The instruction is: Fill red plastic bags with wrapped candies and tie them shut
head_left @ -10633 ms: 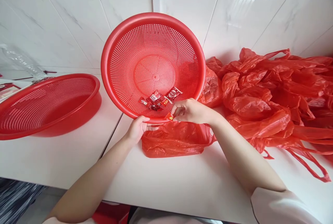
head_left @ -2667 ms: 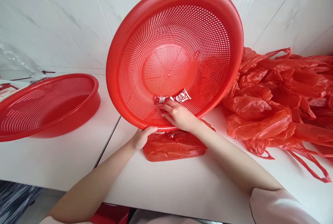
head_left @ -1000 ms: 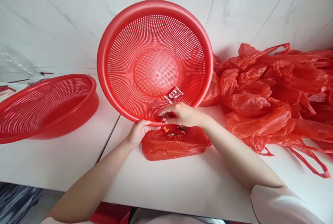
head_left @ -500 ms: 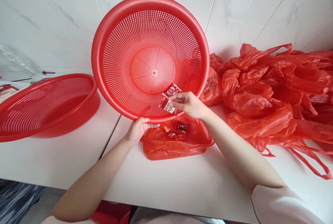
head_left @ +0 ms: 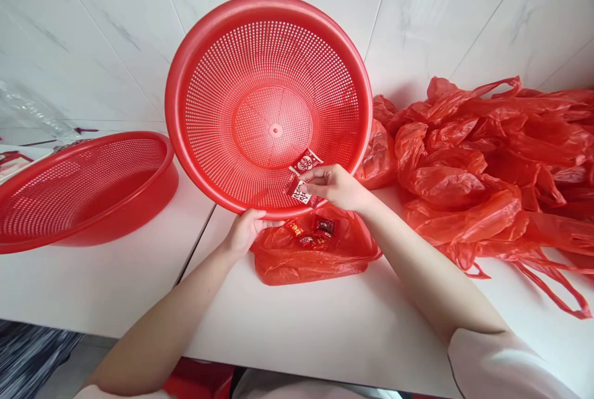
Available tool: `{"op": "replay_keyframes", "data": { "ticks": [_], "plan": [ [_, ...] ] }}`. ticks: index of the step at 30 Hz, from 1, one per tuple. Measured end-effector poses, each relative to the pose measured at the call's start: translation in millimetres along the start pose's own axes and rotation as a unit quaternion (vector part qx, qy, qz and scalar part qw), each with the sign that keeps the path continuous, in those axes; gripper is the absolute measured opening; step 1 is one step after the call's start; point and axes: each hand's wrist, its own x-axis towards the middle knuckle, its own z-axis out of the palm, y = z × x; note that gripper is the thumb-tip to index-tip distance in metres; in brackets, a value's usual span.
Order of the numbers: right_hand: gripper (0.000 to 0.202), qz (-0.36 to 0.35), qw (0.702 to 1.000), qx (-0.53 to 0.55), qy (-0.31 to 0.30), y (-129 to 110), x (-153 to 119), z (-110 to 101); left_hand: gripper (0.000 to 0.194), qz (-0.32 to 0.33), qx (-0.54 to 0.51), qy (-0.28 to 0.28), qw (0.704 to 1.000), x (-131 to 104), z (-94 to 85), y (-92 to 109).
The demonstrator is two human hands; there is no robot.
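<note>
Pinching a red-and-white wrapped snack (head_left: 302,192) thumb-to-fingertips, the right hand (head_left: 338,187) is at the near rim of a tipped-up red plastic colander (head_left: 269,7). Another packet (head_left: 307,161) lies right behind it. Left hand (head_left: 244,234) has the rim gripped, and that rim's between the snack and the red plastic bag (head_left: 310,269) below, small wrapped sweets (head_left: 325,226) inside. More red bags (head_left: 482,170) are heaped to the right.

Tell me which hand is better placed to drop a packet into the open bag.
Probably the right hand: it already pinches a red-and-white packet near the lower edge of the tilted basket, close to the open bag. The left hand is occupied holding the basket.
</note>
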Motion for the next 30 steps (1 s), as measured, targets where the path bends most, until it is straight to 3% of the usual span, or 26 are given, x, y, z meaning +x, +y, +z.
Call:
{"op": "replay_keyframes", "data": {
  "ticks": [5,9,12,14,16,18,20,22,23,27,30],
  "plan": [
    [0.037,0.010,1.000,-0.025,-0.008,1,1,-2,0.030,-0.002,0.000,-0.003,1.000,0,0.5,-1],
    [0.030,-0.018,0.998,-0.031,-0.051,-3,-1,-4,0.031,-0.006,-0.004,-0.003,1.000,0,0.3,0],
    [0.029,-0.054,0.987,-0.132,-0.078,-7,-4,-6,0.030,-0.028,-0.010,-0.006,1.000,1,-1.4,-1],
    [0.032,-0.075,0.974,-0.212,-0.042,-8,-4,-7,0.028,-0.030,-0.012,-0.011,0.999,1,-1.9,-2],
    [0.032,-0.107,0.955,-0.275,0.033,-5,-3,-8,0.024,-0.016,-0.008,-0.010,1.000,0,-1.0,-3],
    [0.028,-0.134,0.918,-0.357,0.108,1,0,-8,0.019,-0.007,0.006,-0.006,1.000,-2,1.2,-3],
    [0.027,-0.131,0.873,-0.449,0.139,8,3,-8,0.018,-0.009,0.020,-0.014,1.000,-4,3.2,-3],
    [0.034,-0.105,0.847,-0.511,0.105,13,3,-8,0.019,-0.010,0.033,-0.026,0.999,-5,4.1,-3],
    [0.039,-0.093,0.847,-0.519,0.066,14,2,-8,0.020,-0.009,0.039,-0.030,0.999,-6,4.2,-3],
    [0.053,-0.076,0.886,-0.450,-0.088,7,-4,-7,0.027,-0.010,0.047,-0.034,0.998,-7,3.7,-5],
    [0.065,-0.082,0.907,-0.392,-0.132,0,-7,-6,0.029,-0.020,0.048,-0.038,0.998,-7,4.6,-4]
  ]
}}
